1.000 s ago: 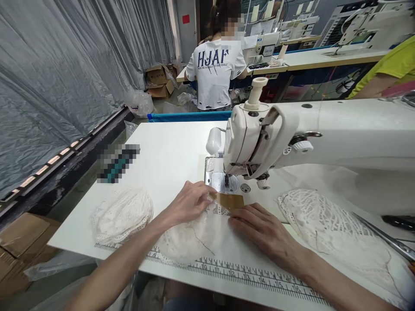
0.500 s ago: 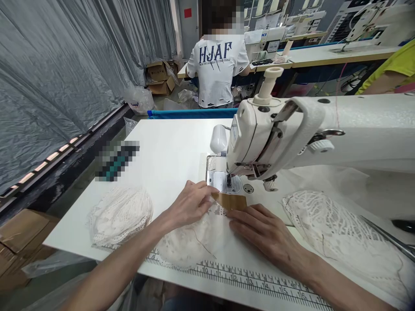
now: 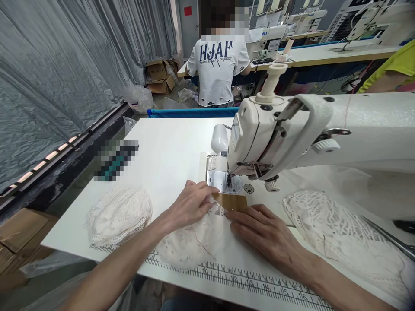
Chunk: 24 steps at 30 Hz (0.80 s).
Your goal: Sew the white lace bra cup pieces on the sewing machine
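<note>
My left hand (image 3: 193,201) is closed in a pinch at the left end of a small brown, shiny flat piece (image 3: 231,201), in front of the sewing machine's needle plate (image 3: 216,181). Whether that piece is cloth or card I cannot tell. My right hand (image 3: 259,224) lies flat, fingers stretched out, its fingertips at the piece's lower edge and on the lace below. White lace (image 3: 186,246) with a loose thread spreads under and beside my left hand. The presser foot (image 3: 229,180) stands just behind the brown piece, apart from it.
The sewing machine head (image 3: 259,134) overhangs the table. Stacked white lace (image 3: 119,214) lies at left, more lace (image 3: 337,237) at right with scissors (image 3: 385,235) on it. A ruler scale (image 3: 246,280) runs along the front edge. A person (image 3: 217,69) sits beyond.
The view has shifted slightly. Both hands and the brown piece stay practically where they were.
</note>
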Each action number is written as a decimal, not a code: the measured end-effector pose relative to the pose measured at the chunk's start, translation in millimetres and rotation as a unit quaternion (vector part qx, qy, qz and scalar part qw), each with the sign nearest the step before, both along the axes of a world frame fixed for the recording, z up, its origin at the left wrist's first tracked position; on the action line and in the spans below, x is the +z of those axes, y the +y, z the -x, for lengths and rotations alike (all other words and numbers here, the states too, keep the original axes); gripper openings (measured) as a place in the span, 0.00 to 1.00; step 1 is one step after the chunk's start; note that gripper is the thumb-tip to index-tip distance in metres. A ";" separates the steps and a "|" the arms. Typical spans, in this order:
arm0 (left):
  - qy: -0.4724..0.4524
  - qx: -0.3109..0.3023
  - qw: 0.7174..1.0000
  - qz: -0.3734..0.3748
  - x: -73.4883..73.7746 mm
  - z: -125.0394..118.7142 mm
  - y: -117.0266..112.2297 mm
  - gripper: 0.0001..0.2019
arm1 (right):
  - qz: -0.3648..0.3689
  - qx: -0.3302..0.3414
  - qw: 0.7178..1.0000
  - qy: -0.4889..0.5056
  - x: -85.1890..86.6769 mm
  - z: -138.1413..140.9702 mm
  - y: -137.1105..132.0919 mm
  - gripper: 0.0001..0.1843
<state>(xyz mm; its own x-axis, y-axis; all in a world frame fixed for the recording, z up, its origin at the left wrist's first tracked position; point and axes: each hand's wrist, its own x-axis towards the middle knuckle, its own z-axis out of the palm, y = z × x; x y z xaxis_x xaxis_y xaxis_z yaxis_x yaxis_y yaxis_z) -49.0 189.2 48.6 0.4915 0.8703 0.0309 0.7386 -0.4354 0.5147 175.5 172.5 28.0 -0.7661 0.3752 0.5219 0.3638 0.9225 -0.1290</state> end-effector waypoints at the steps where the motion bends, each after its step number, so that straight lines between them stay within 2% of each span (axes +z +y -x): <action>1: -0.002 0.000 1.000 -0.001 0.0 0.0 0.0 0.13 | -0.001 -0.002 1.000 0.000 -0.2 -0.1 -0.1 0.11; 8: -0.005 0.001 1.000 0.001 -0.8 -0.2 -0.3 0.13 | 0.001 -0.014 1.000 -0.011 -4.3 -0.9 -0.3 0.11; 24: -0.023 -0.002 1.000 -0.003 -3.9 0.7 -0.1 0.13 | -0.001 -0.009 1.000 -0.017 -0.8 -1.5 -1.1 0.11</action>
<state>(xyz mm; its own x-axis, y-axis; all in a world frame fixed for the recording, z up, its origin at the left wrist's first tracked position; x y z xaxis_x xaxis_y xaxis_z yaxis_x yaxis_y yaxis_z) -49.8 189.1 44.7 0.4927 0.8682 0.0588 0.7125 -0.4413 0.5456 177.1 171.4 27.3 -0.7765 0.3880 0.4965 0.3844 0.9160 -0.1146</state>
